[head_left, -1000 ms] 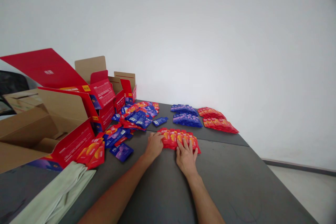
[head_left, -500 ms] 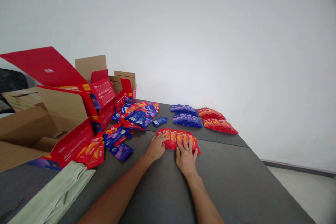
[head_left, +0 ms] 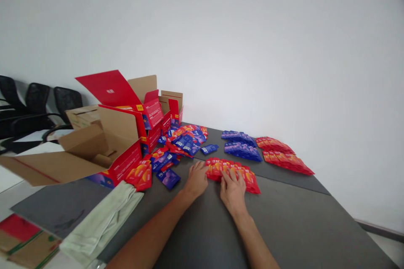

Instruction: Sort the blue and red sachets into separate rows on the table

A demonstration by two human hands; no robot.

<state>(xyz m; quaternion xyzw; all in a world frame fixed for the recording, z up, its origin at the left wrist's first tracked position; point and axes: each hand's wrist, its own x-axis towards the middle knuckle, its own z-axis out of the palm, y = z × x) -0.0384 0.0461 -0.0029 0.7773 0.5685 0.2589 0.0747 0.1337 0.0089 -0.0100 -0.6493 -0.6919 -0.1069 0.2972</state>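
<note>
A grey table (head_left: 299, 227) against a white wall (head_left: 252, 42). On the table's left stand open red boxes (head_left: 132, 134); just right of them lies a loose pile of blue and red packets (head_left: 184, 141). Further right, neat blue rows (head_left: 240, 146), then red rows (head_left: 285, 156). A pale green cloth (head_left: 104, 218) lies before the boxes. Black chairs (head_left: 41, 101) stand behind them.

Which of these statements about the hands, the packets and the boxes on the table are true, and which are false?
1. Both hands rest on a row of red packets. True: the left hand is at its left end, the right hand on its middle.
2. The sorted blue packets lie nearer the person than that row. False: they lie farther.
3. The red boxes stand shut. False: their flaps are open.
4. A pale green cloth lies on the grey table. True.
</note>
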